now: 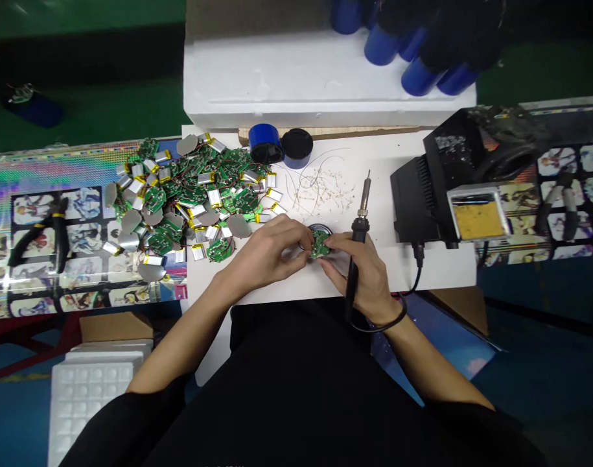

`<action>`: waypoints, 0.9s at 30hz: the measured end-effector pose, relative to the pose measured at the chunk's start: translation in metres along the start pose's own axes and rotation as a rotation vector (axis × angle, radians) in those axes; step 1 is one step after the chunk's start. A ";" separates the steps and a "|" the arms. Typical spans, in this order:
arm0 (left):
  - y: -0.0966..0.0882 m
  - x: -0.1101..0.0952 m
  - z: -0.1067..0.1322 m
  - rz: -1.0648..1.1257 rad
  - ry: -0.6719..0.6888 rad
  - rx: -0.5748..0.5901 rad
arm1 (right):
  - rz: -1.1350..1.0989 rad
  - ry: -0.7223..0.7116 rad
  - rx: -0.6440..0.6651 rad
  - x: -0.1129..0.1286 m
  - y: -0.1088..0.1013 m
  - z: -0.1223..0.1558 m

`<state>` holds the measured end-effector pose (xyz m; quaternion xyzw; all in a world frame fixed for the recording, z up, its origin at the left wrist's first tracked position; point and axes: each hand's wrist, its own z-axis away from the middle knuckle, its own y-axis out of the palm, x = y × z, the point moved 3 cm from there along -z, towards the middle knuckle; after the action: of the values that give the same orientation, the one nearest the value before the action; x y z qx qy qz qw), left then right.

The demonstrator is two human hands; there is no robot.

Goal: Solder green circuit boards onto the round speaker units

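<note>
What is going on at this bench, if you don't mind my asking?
A person is holding a small green circuit board with the fingers of their left hand and right hand. The right hand also grips a soldering iron, its tip pointing up, away from the board. Nearby lies a heap of circuit boards and small flat batteries.

Left hand (pixel 262 253) holds PCB (pixel 319 244); right hand (pixel 364 275), soldering iron (pixel 358 230).

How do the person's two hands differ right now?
The left hand holds no tool, while the right hand grips a black-handled soldering iron, its tip pointing up. The left hand is nearer the pile of circuit boards and batteries, the right hand nearer the black soldering station. Both hands touch the small round green circuit board between them.
</note>
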<state>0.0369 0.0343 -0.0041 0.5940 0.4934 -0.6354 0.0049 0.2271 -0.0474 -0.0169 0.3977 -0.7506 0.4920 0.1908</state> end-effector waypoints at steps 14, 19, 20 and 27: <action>0.008 -0.007 -0.006 -0.326 0.163 -0.011 | -0.141 -0.005 0.146 -0.020 -0.014 -0.017; 0.004 -0.010 -0.018 -0.315 0.169 0.084 | -0.140 0.021 0.133 -0.020 -0.015 -0.014; 0.002 -0.010 -0.020 -0.312 0.177 0.114 | -0.141 0.026 0.124 -0.021 -0.015 -0.014; -0.007 -0.013 -0.033 -0.313 0.164 0.240 | -0.167 0.056 0.067 -0.014 -0.016 -0.012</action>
<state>0.0611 0.0514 0.0163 0.5562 0.4991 -0.6322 -0.2046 0.2474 -0.0343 -0.0120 0.4511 -0.6924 0.5103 0.2383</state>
